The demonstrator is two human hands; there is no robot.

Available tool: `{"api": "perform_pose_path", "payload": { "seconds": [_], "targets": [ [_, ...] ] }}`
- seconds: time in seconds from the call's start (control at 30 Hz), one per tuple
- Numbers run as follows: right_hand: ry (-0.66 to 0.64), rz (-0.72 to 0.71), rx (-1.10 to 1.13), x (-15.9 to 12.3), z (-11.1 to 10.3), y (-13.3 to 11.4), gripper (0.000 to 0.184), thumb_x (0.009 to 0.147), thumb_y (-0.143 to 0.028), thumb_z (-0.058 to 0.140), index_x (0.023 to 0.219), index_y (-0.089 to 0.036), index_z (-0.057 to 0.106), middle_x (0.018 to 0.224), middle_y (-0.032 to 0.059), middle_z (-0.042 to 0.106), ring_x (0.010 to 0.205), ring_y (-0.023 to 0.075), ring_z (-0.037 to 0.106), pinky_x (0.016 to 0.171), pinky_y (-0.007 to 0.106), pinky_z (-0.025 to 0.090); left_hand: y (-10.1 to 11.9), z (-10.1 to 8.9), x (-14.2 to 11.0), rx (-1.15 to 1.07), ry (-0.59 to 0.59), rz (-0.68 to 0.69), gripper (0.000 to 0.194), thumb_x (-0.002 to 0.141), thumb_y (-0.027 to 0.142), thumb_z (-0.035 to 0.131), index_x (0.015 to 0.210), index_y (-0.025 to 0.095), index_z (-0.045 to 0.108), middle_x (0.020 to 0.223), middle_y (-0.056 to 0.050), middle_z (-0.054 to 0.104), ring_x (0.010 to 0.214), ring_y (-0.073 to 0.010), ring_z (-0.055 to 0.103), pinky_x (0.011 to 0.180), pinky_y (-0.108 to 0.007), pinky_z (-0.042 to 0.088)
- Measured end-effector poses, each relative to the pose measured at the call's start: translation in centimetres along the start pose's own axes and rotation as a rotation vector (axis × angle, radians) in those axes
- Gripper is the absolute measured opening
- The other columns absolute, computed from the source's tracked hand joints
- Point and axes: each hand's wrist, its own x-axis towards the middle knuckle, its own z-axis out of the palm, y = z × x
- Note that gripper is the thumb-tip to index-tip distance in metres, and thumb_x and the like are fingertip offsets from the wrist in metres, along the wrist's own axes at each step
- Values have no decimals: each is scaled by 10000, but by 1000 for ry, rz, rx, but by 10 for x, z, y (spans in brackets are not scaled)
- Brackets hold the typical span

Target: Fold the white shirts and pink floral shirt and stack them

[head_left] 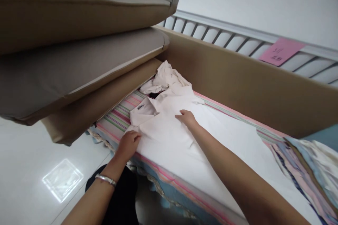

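Observation:
A white collared shirt (169,140) is spread lengthwise over a striped cloth (121,112), its collar pointing away to the left and dark lettering inside the neck. My left hand (130,143), with a silver bangle on the wrist, is closed on the near shoulder edge of the shirt. Farther across the front, my right hand (188,118) pinches the fabric between thumb and fingers. Just beyond the collar lies a crumpled off-white garment (169,77), bunched up near the cushions.
Large brown-grey cushions (105,59) are stacked at the left, overhanging the surface. A brown board (237,81) runs along the back before a slatted rail, where a pink paper (281,51) hangs. Folded coloured clothes (306,172) lie at the right. White tiled floor (31,168) shows below left.

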Motion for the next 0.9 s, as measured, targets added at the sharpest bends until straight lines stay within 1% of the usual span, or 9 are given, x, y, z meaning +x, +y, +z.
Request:
{"api": "perform_pose_path", "payload": {
  "seconds": [0.07,0.17,0.23,0.3,0.37,0.47,0.67,0.77,0.9],
  "targets": [
    [34,-170,60,-28,-19,5,205,743,-337,573,874,-194,640,884,24,666,840,186,612,753,275,467,-3,0,3,-28,11,-14,217,782,194,466,827,186,679,872,-58,668,859,-187,590,813,-313,446],
    [111,-607,55,-82,-37,32,129,777,-288,535,833,-226,634,1001,35,653,1038,216,554,920,364,413,-5,0,6,-45,34,-33,217,770,199,463,791,202,679,878,-56,663,880,-191,591,842,-321,446],
    [114,-844,-54,-114,-36,58,155,783,-182,494,820,-241,633,1058,35,644,1148,220,490,1004,434,340,-5,-1,8,-42,42,-48,209,753,189,464,756,209,672,872,-54,661,887,-193,589,860,-334,443],
    [104,-948,-170,-133,-26,82,239,765,-92,461,824,-243,636,1087,38,638,1187,220,461,1026,487,303,-4,-2,8,-27,47,-62,193,730,187,470,722,209,662,858,-55,659,876,-195,589,854,-337,445],
    [123,-946,-242,-139,-15,97,264,750,-54,460,830,-232,638,1104,49,633,1195,226,456,1019,512,306,-3,-2,8,0,50,-72,174,708,197,477,696,206,650,846,-55,652,852,-194,588,828,-329,449],
    [171,-918,-265,-135,-5,102,253,751,-43,471,827,-215,640,1117,59,629,1202,234,450,1021,516,308,-1,-2,5,45,77,-100,139,699,243,488,679,206,620,797,-41,631,799,-189,582,777,-312,450],
    [222,-934,-215,-140,1,108,256,766,-38,457,827,-208,637,1111,52,634,1197,233,456,1018,513,322,-7,-5,1,-58,236,-239,215,741,394,500,820,208,572,739,-8,627,698,-169,596,707,-290,459],
    [220,-913,-200,-146,4,117,260,772,-41,451,831,-210,639,1103,55,637,1187,232,468,1009,514,334,-10,-6,3,-144,227,-325,297,746,399,491,950,206,587,698,2,625,607,-162,597,636,-281,469],
    [234,-901,-182,-146,-1,124,276,781,-43,436,842,-214,644,1117,62,632,1201,218,456,1012,503,338,-14,-6,5,-157,246,-427,283,733,393,503,901,196,617,686,-7,637,538,-158,585,572,-276,465]
  ]
}}
